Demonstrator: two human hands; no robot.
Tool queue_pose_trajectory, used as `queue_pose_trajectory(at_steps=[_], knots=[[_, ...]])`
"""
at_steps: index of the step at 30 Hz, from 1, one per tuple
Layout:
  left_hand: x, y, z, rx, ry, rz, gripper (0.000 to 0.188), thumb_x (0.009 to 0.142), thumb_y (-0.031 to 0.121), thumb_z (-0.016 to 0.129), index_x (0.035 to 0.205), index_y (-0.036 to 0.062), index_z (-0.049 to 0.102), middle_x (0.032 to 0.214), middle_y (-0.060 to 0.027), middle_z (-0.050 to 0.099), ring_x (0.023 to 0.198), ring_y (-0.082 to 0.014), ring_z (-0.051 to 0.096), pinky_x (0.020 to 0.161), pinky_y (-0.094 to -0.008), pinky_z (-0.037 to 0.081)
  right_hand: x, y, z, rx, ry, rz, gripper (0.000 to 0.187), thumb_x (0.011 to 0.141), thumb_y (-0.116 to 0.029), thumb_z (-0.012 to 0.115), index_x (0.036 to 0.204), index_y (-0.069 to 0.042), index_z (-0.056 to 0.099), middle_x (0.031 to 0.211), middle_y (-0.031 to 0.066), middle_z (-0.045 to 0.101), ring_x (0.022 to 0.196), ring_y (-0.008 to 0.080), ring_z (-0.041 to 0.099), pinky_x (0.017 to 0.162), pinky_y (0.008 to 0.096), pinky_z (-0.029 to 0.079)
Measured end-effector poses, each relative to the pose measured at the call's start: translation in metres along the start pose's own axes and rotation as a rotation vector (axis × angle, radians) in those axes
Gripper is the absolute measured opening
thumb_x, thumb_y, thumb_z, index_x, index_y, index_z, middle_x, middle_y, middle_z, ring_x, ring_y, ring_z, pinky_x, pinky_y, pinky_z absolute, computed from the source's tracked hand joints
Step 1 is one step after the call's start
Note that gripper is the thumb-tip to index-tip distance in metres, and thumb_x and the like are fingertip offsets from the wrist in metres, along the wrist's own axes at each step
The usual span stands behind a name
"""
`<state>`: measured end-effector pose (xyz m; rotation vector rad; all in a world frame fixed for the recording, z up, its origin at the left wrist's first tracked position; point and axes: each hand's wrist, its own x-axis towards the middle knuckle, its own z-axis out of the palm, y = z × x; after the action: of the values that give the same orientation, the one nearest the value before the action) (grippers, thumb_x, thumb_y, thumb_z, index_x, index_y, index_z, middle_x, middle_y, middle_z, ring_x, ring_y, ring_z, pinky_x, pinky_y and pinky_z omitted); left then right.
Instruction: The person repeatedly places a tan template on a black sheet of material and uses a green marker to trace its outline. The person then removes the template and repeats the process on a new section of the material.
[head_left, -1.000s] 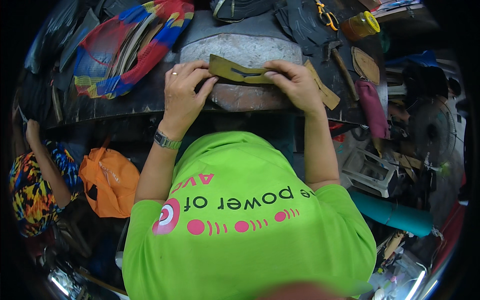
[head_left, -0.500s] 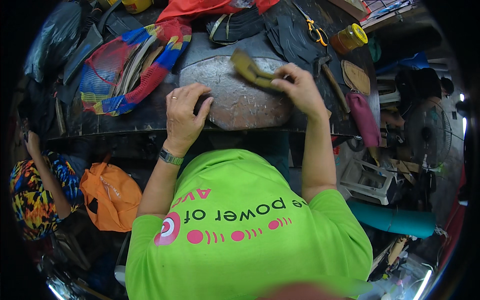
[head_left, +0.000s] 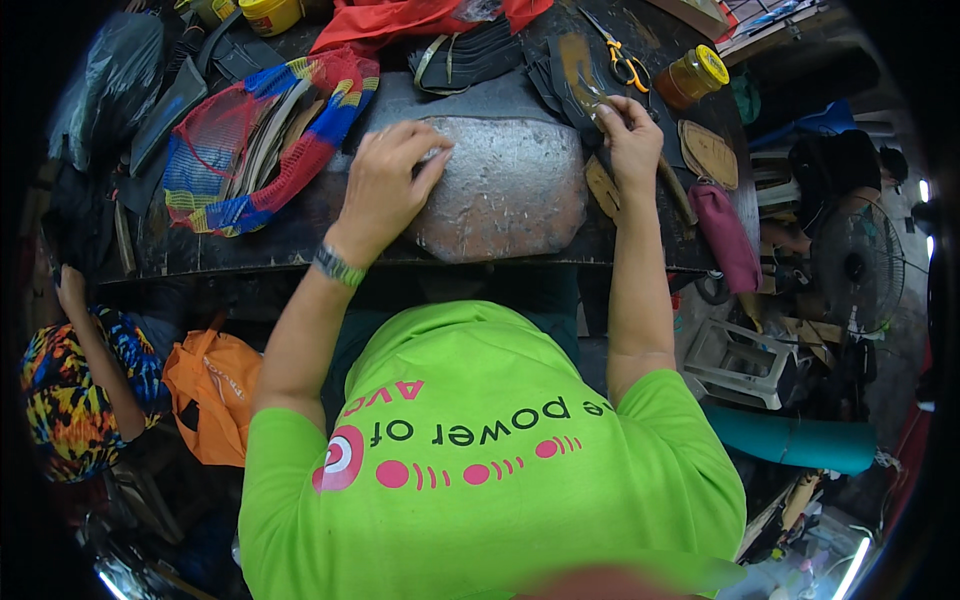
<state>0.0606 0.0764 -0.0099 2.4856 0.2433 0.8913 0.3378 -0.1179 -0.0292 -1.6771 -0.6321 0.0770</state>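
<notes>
While the dark desk (head_left: 312, 226) stretched across the upper part of the view, a broad grey slab (head_left: 500, 190) lay at its near edge. To the slab's left sat a red, blue and yellow net bag (head_left: 335, 122) with flat pieces (head_left: 268, 128) inside. Loose dark pieces (head_left: 548, 86) lay past the slab's far right corner. The left hand (head_left: 392, 180) was over the slab's left part, thumb and fingers curled with a narrow gap between; whether it touched the slab could not be told. The right hand (head_left: 632, 150) pinched the near end of a blurred olive-brown strip (head_left: 577, 62), which reached away over the dark pieces. Right of the strip were orange-handled scissors (head_left: 628, 70), then a yellow-lidded jar (head_left: 688, 82). A small tan piece (head_left: 602, 187) lay just beside the slab's right edge.
</notes>
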Motion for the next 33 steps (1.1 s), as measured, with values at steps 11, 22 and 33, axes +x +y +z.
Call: queue_pose_trajectory(at_steps=[11, 22, 33], knots=[[0.092, -0.054, 0.064, 0.505, -0.130, 0.111, 0.039, 0.089, 0.022, 0.076, 0.127, 0.0120, 0.070, 0.125, -0.0056, 0.068, 0.118, -0.0260, 0.061, 0.098, -0.0417, 0.044, -0.075, -0.042, 0.022, 0.226, -0.318, 0.341, 0.028, 0.094, -0.007, 0.076, 0.120, 0.002, 0.072, 0.079, -0.0032, 0.063, 0.058, 0.0026, 0.048, 0.053, 0.0195, 0.037], [0.087, -0.060, 0.069, 0.430, -0.030, 0.088, 0.037, 0.086, 0.020, 0.078, 0.122, 0.0160, 0.070, 0.116, -0.0040, 0.067, 0.112, -0.0253, 0.063, 0.091, -0.0413, 0.047, -0.081, -0.044, 0.029, -0.057, -0.405, 0.122, 0.037, 0.088, -0.006, 0.077, 0.124, 0.001, 0.072, 0.087, 0.0008, 0.069, 0.078, 0.0081, 0.061, 0.074, 0.0248, 0.050], [0.098, -0.051, 0.052, 0.152, 0.211, 0.243, 0.022, 0.083, 0.025, 0.082, 0.103, 0.0195, 0.076, 0.110, 0.0035, 0.073, 0.107, -0.0228, 0.062, 0.093, -0.0389, 0.046, -0.083, -0.053, 0.032, -0.225, -0.437, 0.076, 0.032, 0.091, -0.009, 0.076, 0.123, -0.003, 0.070, 0.095, 0.0032, 0.073, 0.085, 0.0091, 0.063, 0.081, 0.0263, 0.051]])
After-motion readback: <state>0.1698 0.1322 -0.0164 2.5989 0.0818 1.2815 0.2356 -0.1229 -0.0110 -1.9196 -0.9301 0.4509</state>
